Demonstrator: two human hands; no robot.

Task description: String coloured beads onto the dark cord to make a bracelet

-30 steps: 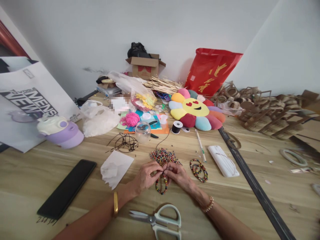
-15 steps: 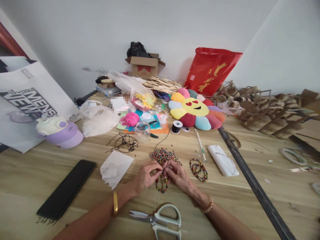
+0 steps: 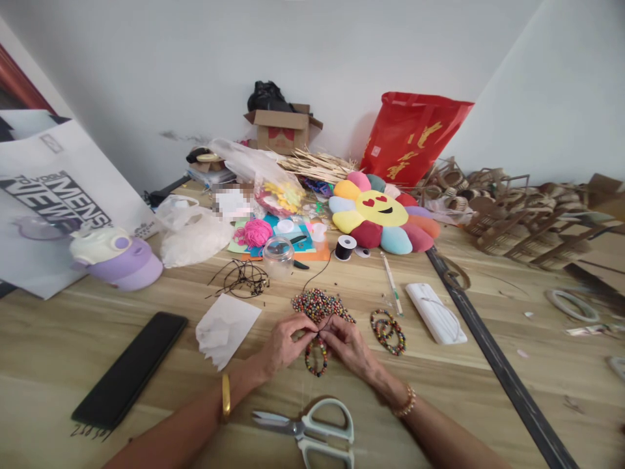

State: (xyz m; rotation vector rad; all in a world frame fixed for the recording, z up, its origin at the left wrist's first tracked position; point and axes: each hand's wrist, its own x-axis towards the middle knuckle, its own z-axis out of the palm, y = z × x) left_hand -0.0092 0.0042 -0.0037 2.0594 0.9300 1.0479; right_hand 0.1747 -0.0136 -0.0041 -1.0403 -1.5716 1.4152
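Observation:
My left hand (image 3: 289, 340) and my right hand (image 3: 346, 340) meet over the table, both with fingertips pinched on black cord. Below the fingers hangs a loop of multicoloured beads (image 3: 318, 374), a bracelet strung on that cord. Just beyond the fingertips is a pile of loose beads (image 3: 317, 303). From a spool of black cord (image 3: 346, 248) a strand runs down to the pile. Finished-looking bead bracelets (image 3: 388, 332) lie to the right of my right hand. White-handled scissors (image 3: 312, 430) rest between my forearms, blades pointing left. The exact knot or crossing of the cord is hidden by my fingers.
Torn white paper (image 3: 227, 329) and a black flat case (image 3: 131, 370) lie left. A clear jar (image 3: 278, 258), tangled black cords (image 3: 241, 279) and pink yarn (image 3: 257, 233) stand farther back. A flower cushion (image 3: 381, 212), white power bank-like block (image 3: 435, 314) and woven baskets (image 3: 527, 228) are right.
My fingertips have shifted very slightly at the cord, and the bead loop beneath them has moved a touch. Everything else stays in place.

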